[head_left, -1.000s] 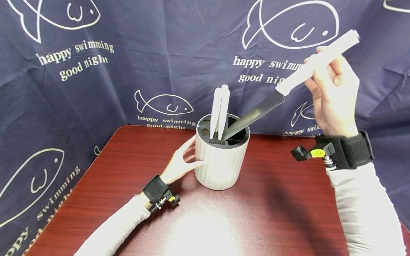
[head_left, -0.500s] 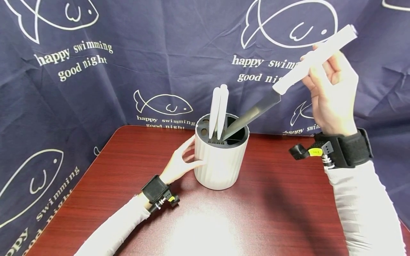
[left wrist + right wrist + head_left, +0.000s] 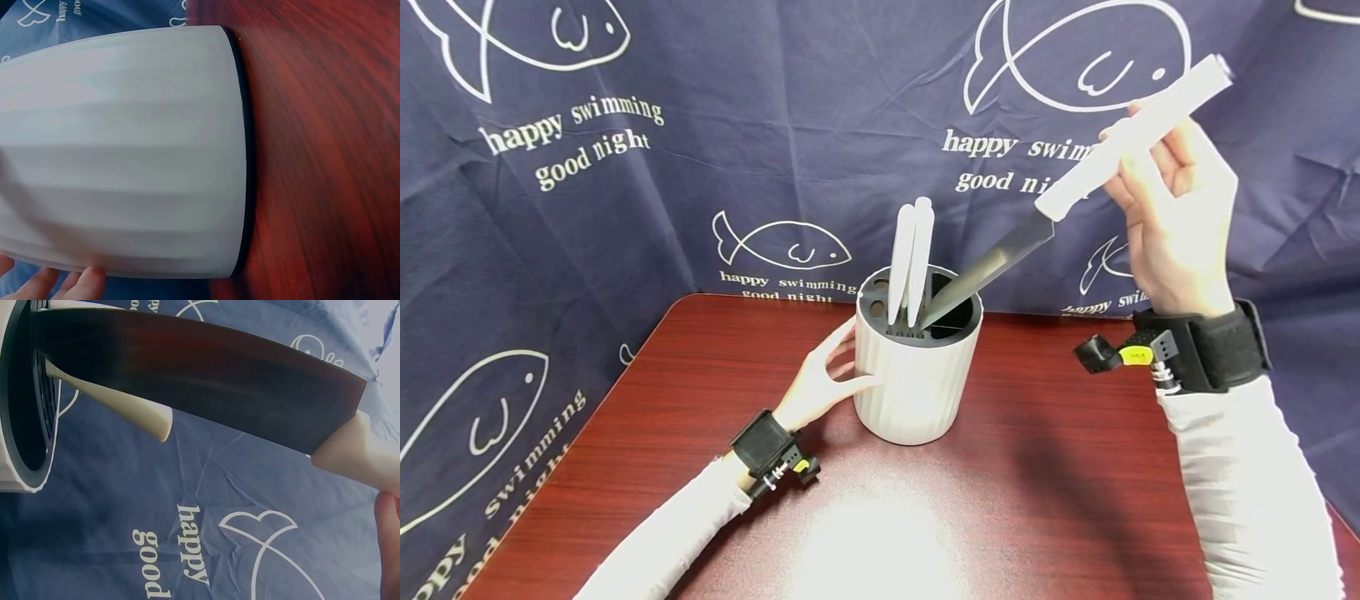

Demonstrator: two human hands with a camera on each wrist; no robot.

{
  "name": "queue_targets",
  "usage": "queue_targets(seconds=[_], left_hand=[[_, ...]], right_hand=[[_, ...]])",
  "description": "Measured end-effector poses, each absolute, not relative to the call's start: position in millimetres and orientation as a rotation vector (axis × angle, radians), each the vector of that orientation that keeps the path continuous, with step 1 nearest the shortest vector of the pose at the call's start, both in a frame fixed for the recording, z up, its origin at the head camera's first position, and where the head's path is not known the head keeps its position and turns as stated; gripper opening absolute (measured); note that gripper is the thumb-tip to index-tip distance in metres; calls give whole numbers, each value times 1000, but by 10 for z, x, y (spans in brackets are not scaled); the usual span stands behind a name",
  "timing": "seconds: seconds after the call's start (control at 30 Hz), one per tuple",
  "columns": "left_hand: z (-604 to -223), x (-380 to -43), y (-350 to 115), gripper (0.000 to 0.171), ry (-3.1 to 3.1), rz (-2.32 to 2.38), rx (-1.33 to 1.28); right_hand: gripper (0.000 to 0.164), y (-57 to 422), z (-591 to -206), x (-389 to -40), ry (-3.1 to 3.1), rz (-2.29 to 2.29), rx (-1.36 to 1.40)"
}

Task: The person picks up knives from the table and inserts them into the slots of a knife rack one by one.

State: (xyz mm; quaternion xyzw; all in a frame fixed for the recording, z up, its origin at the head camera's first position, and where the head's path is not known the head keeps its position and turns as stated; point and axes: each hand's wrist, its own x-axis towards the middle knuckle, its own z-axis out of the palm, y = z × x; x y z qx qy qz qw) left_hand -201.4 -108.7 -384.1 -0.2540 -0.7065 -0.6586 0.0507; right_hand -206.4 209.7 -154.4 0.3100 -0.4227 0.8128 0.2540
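In the head view my right hand (image 3: 1183,217) grips the white handle (image 3: 1138,137) of a large kitchen knife, raised at the upper right. The knife's blade (image 3: 1000,260) slants down to the left, its tip at the slots in the dark top of a white ribbed knife holder (image 3: 913,392). My left hand (image 3: 820,383) rests against the holder's left side, thumb in front and fingers behind. Several fingertips (image 3: 92,279) touch the holder's wall in the left wrist view. Two white-handled utensils (image 3: 912,262) stand upright in the holder. In the right wrist view the broad blade (image 3: 206,381) reaches the holder's opening.
The holder stands on a reddish-brown wooden table (image 3: 1000,500) with a bright glare near its front. Dark blue fabric (image 3: 820,125) with white fish drawings and lettering hangs behind and at the left. Round holes and larger compartments (image 3: 957,317) show in the holder's top.
My right hand and the knife have shifted slightly left and up. The whole view has drifted a little, and my left hand stays against the holder.
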Motion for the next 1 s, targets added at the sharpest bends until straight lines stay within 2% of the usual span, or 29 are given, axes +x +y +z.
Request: queue_targets(seconds=[0.53, 1.0], left_hand=[[-3842, -2002, -1087, 89, -2164, -1971, -776], [-3854, -2008, -1076, 89, -2147, -1990, -780]], right_hand=[[34, 2076, -1453, -2124, -1146, 2316, 811], [34, 2015, -1446, -2104, -1167, 2145, 824]])
